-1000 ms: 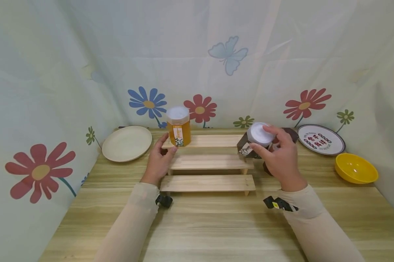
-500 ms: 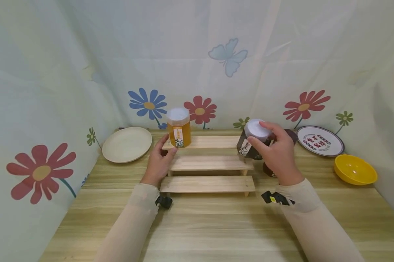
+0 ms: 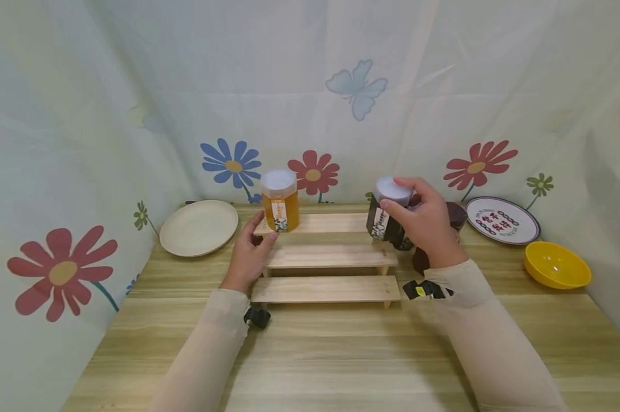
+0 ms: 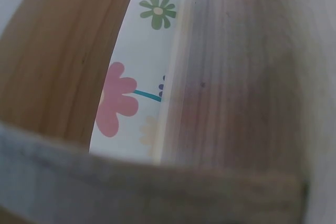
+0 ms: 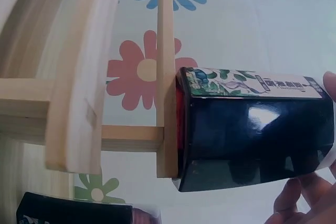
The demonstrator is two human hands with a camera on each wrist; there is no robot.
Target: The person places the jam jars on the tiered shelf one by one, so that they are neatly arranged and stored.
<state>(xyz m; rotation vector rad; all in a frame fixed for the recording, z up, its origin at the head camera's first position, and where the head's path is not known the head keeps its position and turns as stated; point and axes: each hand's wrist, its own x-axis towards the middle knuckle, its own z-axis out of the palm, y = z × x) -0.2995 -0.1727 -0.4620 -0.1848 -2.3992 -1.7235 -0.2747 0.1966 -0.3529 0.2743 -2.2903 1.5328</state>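
Observation:
My right hand (image 3: pixel 430 226) grips the white lid of a dark-labelled jar (image 3: pixel 384 223) from above. In the right wrist view, the jar's base (image 5: pixel 181 129) meets or nearly meets the right end of the top shelf (image 5: pixel 167 77); whether it bears weight there I cannot tell. My left hand (image 3: pixel 248 257) holds the left end of the three-step wooden stand (image 3: pixel 325 289), thumb at the front of the top shelf. Just beyond those fingers an amber jar of honey (image 3: pixel 280 206) stands upright on that shelf. In the left wrist view only blurred boards (image 4: pixel 236 77) show, no hand.
A cream plate (image 3: pixel 198 229) lies left of the stand. To the right are a patterned plate (image 3: pixel 502 220) and a yellow bowl (image 3: pixel 557 266). Dark brown objects (image 3: pixel 456 214) sit partly hidden behind my right hand. A flowered curtain (image 3: pixel 289 86) encloses the table.
My right hand has moved left and slightly up in view with the dark jar, which has gone from tilted to nearly upright over the top shelf's right end. My left hand has stayed put.

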